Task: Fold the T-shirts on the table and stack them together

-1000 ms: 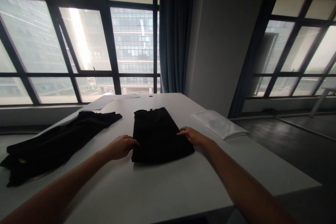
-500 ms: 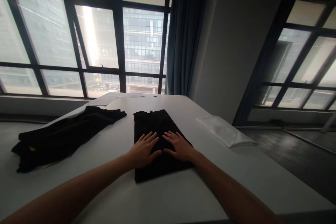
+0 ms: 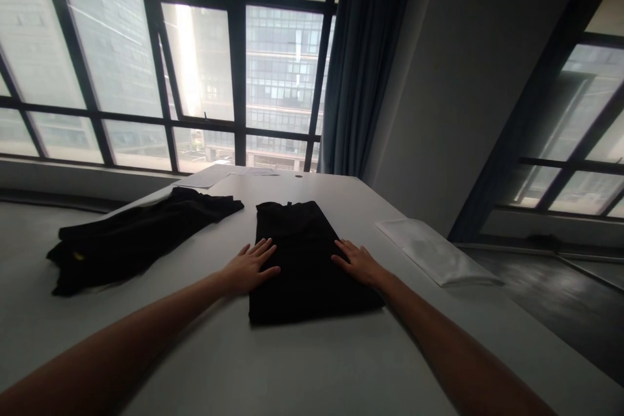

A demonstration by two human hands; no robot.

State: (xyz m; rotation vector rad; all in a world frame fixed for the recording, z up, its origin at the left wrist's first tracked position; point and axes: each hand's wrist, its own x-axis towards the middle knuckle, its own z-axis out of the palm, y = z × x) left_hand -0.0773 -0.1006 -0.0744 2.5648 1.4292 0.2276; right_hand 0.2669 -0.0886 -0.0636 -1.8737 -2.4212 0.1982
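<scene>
Folded black garment (image 3: 305,260) between flat, spread left hand (image 3: 249,268) and right hand (image 3: 359,263), long axis toward surface's (image 3: 312,364) far edge.

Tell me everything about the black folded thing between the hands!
The folded black garment looks like soft, dark cloth folded into a neat rectangle, lying flat in the middle of the white table. The left hand rests flat, fingers spread, on its left edge, and the right hand on its right edge. Nothing lies on top of it.
</scene>
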